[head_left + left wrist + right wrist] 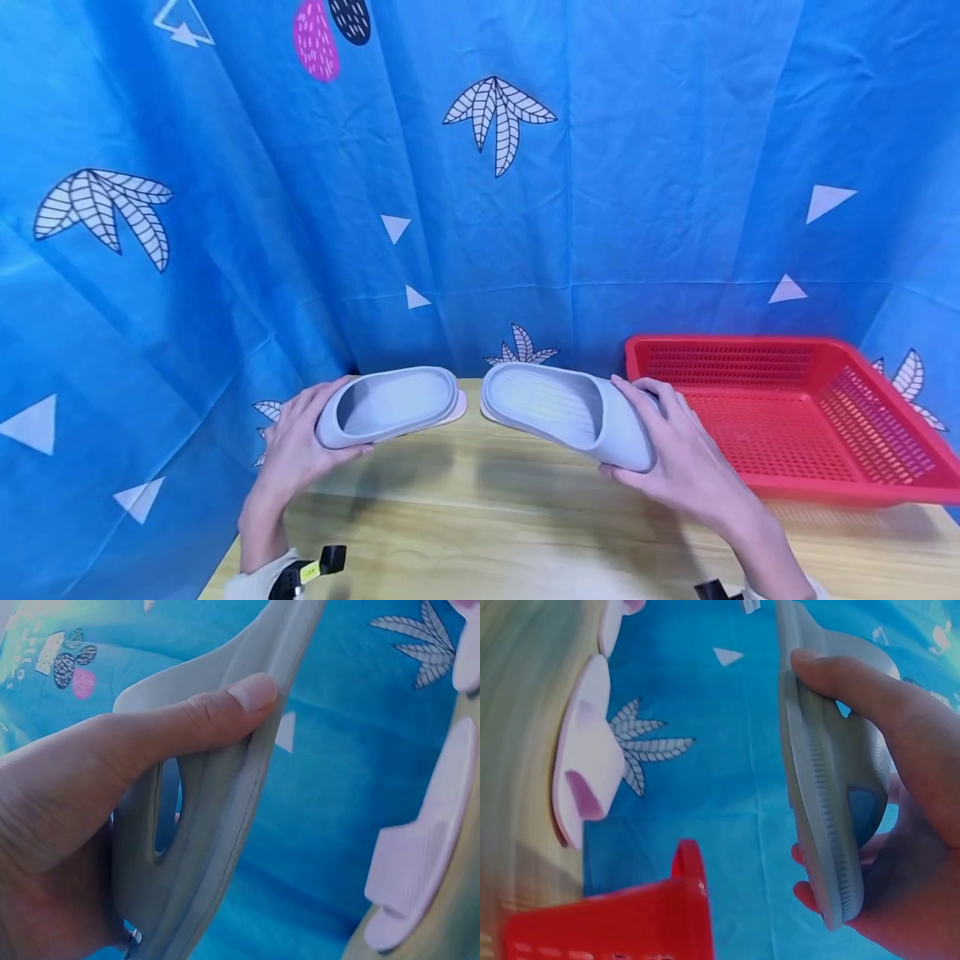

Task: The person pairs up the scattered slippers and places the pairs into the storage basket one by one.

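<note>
Two grey slippers are held up over the table, toes outward and heels pointing in toward each other. My left hand (294,442) grips the left grey slipper (401,400) round its strap end, thumb along the sole's edge in the left wrist view. Likewise, my right hand (678,454) grips the right grey slipper (542,398), its thumb on the sole edge and fingers behind. A pair of pink slippers lies on the table behind them; one pink slipper (592,750) shows well in the right wrist view. In the head view the grey pair hides most of the pink pair.
A red perforated basket (862,492) stands on the right of the wooden table (480,542). Blue printed cloth (637,208) hangs behind the table and along its left side.
</note>
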Tool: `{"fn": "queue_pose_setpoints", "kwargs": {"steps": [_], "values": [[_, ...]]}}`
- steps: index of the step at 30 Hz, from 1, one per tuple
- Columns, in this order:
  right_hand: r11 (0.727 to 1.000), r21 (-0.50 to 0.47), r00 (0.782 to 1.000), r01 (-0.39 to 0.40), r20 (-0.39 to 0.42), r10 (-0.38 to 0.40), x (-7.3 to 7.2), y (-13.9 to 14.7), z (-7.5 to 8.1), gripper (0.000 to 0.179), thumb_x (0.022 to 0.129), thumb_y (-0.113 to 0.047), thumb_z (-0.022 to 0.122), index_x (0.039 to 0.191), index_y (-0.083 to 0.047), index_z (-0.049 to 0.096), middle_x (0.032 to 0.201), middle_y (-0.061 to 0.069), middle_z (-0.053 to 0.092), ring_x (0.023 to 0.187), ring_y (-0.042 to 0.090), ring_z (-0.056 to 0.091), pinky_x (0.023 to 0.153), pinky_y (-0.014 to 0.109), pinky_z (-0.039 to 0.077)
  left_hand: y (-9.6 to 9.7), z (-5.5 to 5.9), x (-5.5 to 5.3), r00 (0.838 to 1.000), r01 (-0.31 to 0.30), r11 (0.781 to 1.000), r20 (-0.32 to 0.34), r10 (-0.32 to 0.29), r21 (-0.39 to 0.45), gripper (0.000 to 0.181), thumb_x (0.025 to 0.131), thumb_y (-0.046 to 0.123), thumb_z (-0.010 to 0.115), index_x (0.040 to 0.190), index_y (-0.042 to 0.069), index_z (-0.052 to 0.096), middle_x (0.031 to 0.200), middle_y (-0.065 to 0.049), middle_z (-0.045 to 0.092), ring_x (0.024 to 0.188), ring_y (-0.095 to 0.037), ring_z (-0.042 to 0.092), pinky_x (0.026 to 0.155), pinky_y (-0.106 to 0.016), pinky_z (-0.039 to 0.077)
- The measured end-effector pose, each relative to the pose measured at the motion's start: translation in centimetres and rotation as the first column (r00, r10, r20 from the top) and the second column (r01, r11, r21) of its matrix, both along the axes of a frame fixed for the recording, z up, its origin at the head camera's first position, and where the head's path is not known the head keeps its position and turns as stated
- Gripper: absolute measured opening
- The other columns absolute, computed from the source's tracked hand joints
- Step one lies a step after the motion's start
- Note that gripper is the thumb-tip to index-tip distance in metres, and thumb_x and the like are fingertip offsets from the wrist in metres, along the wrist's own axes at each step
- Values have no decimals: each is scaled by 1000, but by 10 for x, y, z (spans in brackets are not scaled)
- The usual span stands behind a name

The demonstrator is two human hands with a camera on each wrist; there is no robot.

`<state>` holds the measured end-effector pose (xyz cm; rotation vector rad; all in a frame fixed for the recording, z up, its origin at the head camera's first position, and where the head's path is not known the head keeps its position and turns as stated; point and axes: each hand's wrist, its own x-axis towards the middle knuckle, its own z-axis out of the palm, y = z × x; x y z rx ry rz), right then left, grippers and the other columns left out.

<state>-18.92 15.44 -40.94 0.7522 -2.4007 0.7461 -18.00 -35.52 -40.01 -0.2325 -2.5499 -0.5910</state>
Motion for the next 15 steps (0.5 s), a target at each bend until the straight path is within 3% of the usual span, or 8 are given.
{"fn": "queue_pose_setpoints", "kwargs": {"steps": [10,15], "values": [[999,-19,999,31,-9,-31,-5,18,16,118,55,-32,102,157,-19,43,139,13,49,117,31,49,80,58,53,18,10,-10,1000,13,1000,-26,-13,17,102,60,41,100,149,22,54,147,-17,49,132,-46,35,92,-72,28],[998,-38,998,54,-32,-55,-8,31,24,121,49,-26,105,154,-16,46,139,15,49,118,32,48,81,60,50,27,17,-18,998,33,999,-53,-31,35,103,59,39,100,149,23,53,149,-17,49,136,-44,34,96,-71,27]]}}
